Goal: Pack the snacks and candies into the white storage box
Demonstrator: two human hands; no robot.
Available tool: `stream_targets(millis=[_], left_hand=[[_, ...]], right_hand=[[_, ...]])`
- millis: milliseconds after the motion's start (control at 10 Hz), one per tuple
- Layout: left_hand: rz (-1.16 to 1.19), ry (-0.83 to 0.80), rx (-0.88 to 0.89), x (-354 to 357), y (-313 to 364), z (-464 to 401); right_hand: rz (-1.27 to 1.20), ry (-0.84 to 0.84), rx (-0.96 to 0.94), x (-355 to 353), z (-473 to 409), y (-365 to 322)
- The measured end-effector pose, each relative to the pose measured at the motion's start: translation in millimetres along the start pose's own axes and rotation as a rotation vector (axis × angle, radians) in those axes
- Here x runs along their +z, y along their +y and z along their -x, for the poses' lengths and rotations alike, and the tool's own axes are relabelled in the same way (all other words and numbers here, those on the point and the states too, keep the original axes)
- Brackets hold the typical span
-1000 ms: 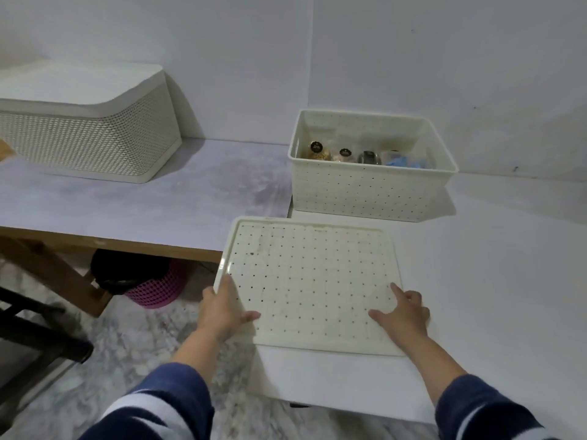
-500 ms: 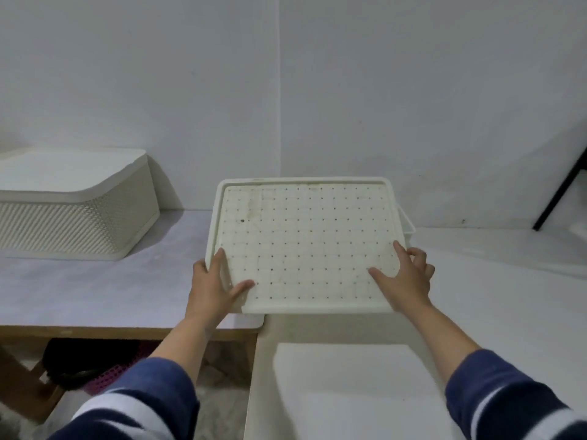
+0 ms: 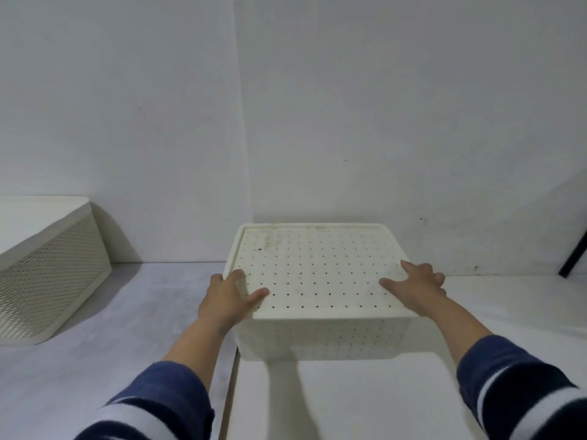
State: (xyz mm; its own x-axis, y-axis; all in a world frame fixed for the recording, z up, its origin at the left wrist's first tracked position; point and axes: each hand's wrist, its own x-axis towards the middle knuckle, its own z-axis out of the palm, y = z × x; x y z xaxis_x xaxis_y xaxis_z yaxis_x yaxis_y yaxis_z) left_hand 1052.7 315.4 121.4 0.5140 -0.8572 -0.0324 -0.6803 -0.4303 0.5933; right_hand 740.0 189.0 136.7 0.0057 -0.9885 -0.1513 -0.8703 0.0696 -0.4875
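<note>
The white storage box [image 3: 320, 339] sits on the white desk [image 3: 349, 401], close to the wall [image 3: 381, 106]. Its sides have rows of little holes. The lid [image 3: 317, 268] lies flat on top of the box and covers it all the way, so the snacks and candies inside cannot be seen. The lid has the same small dots in neat rows, and there are a few dirty marks near its far left corner.

The left hand [image 3: 227, 298] holds the near left corner of the lid. Its thumb lies on top and the other fingers curl around the edge, so its grip is closed on the lid. The right hand [image 3: 416, 289] is at the near right corner. Its thumb is spread flat on top and its fingers bend over the right edge, so its grip is clamped on the lid too.

Both arms wear dark blue sleeves [image 3: 158, 404] with white stripes.

To the left, on a grey desk [image 3: 95, 360], stands a big basket [image 3: 47, 265] with a mesh side and a flat top. It is well apart from the box. A thin black bar [image 3: 575, 255] leans by the wall at the far right
</note>
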Motion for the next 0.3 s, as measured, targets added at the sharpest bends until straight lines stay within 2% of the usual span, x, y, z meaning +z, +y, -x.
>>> stream_targets(millis=[200,300], left_hand=[[0.100,0.060,-0.057,22.7,-1.7,-25.8],[0.054,0.138,-0.017,21.4,-10.5,-22.1]], right_hand=[[0.091,-0.025,-0.035,18.0,-36.2,5.3],[0.126,-0.061,-0.065,14.6,-39.7,5.6]])
